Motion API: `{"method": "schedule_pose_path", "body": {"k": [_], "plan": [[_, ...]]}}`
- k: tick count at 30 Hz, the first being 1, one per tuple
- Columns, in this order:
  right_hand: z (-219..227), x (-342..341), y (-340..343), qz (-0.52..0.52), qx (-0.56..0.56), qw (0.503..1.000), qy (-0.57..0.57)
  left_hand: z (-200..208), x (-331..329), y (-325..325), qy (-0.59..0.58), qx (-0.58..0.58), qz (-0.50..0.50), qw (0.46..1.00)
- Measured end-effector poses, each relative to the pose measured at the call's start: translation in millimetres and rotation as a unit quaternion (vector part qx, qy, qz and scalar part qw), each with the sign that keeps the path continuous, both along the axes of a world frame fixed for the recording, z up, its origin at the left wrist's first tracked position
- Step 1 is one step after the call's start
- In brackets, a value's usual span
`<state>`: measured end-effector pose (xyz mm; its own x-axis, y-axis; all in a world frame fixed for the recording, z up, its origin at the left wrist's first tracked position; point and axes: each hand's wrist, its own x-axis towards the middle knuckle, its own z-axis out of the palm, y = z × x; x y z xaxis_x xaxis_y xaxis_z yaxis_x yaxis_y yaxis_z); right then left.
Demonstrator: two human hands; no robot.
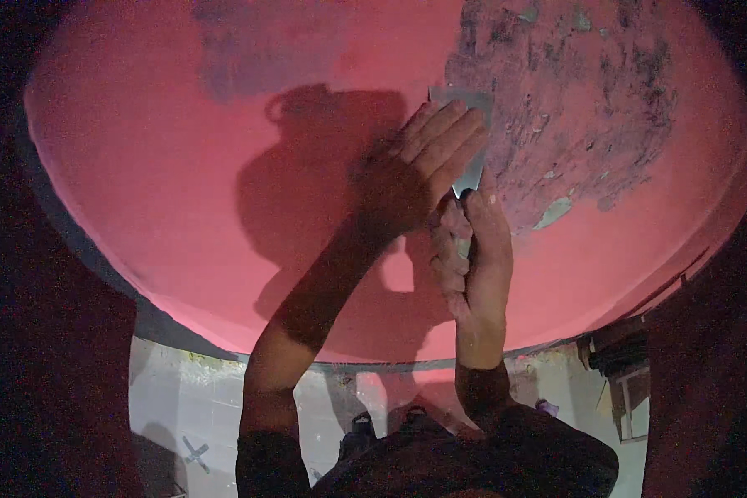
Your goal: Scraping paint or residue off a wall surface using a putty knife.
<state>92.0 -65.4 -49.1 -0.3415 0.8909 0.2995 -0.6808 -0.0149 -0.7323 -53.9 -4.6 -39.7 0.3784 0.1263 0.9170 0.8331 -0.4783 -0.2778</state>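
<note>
A wide metal putty knife (472, 170) lies with its blade against a pink wall (158, 183). My right hand (487, 261) is closed around its handle, thumb up near the base of the blade. Across the blade my left hand (436, 149) lies flat, its fingers stretched out and pointing up and to the right. Just right of the blade begins a rough patch (577, 116), where the pink surface is streaked dark and flaking. A pale grey-green bare spot (554, 213) shows at the patch's lower edge. The left fingers hide part of the blade.
A smoother purplish patch (261, 50) marks the wall's upper left. Below the wall's bottom edge runs a pale floor (216, 382) with a grey cross-shaped thing (196, 452) on it. My dark footwear (357, 436) shows near the wall. A dark object (622, 353) stands at lower right.
</note>
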Motion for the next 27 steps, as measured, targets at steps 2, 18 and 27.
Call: {"method": "schedule_pose_path", "body": {"k": [2, 18, 27], "plan": [[-3.5, -2.7, -0.6, 0.007, -0.004, 1.0, 0.021, 1.3, -2.1, -3.3, 0.001, -0.005, -0.018, 1.0], [-3.7, 8.9, -9.3, 0.025, -0.024, 0.999, 0.023, -10.7, -3.3, -0.3, 0.013, 0.031, -0.038, 0.999], [13.5, 9.7, -3.2, 0.093, 0.013, 0.995, 0.037, 7.1, -0.4, -4.7, -0.027, 0.062, -0.047, 0.997]]}}
